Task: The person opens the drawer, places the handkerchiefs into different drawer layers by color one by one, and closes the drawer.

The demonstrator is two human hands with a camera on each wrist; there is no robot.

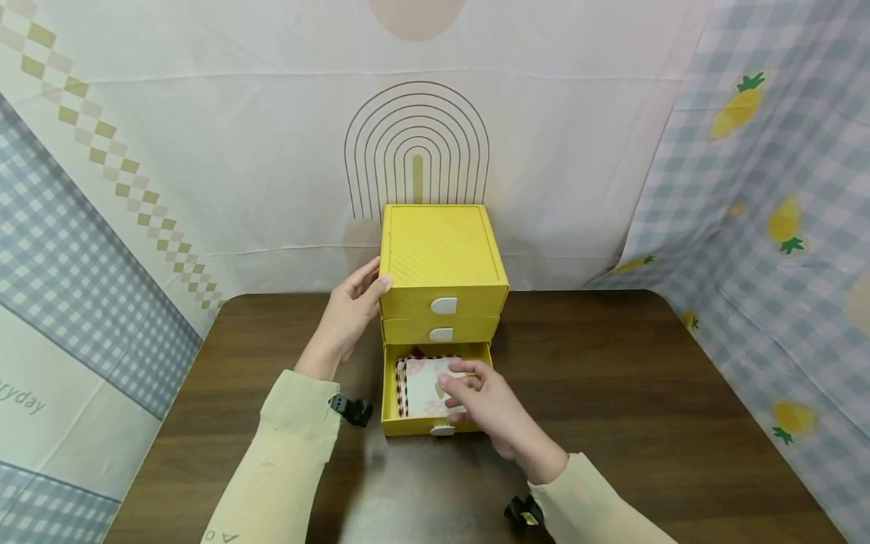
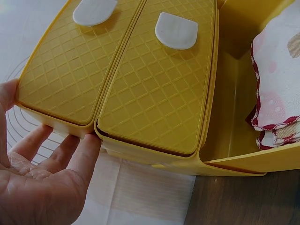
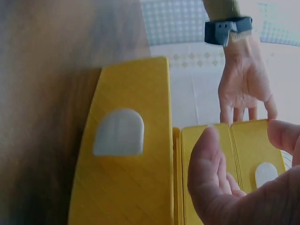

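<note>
A yellow drawer cabinet (image 1: 445, 245) with white pull tabs stands at the back of the table. Its bottom drawer (image 1: 390, 404) is pulled out, while the two upper drawers are closed. Inside lies a folded white cloth (image 1: 424, 385) with pink prints and a dark red checked border. My left hand (image 1: 350, 310) rests against the cabinet's upper left side, fingertips on the side wall (image 2: 61, 123) and thumb at the top corner. Above the open drawer hovers my right hand (image 1: 492, 404), fingers loosely bent with nothing between them; it hides part of the cloth.
The brown wooden table (image 1: 612, 393) extends on both sides of the cabinet. A white printed curtain (image 1: 272, 166) hangs close behind, and a blue checked curtain with pineapples (image 1: 782, 264) borders the right side.
</note>
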